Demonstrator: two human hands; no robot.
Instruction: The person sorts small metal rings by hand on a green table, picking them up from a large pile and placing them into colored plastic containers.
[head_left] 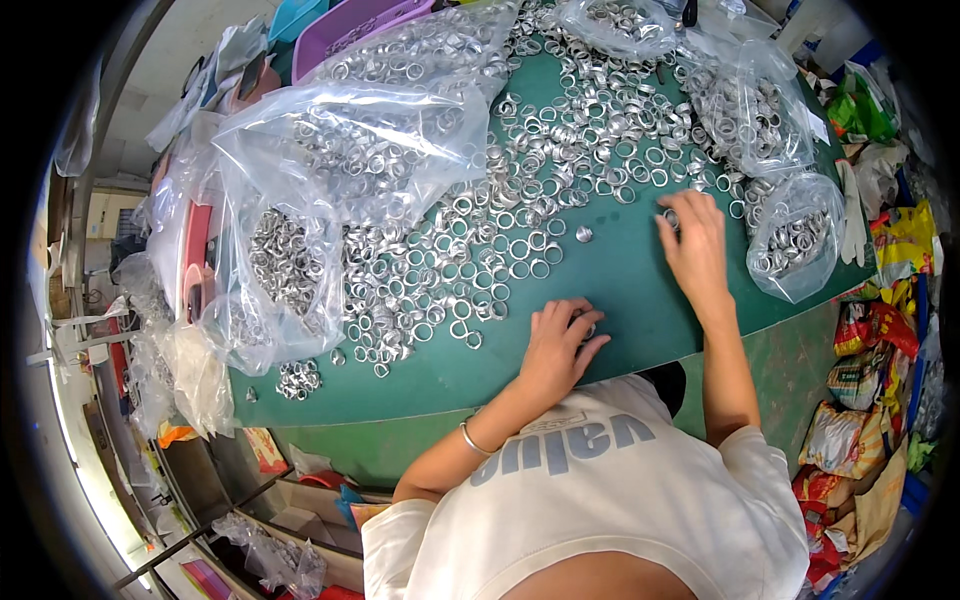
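The right hand pinches a silvery ring (671,218) between thumb and fingertips, while the left hand (560,343) appears to pinch a small metal piece (590,332) close to the body, both low over the green desk (632,290). Loose rings (600,132) sprawl beyond, seemingly spread for easy reach; clear plastic bags (285,106) on either side apparently keep further rings gathered.
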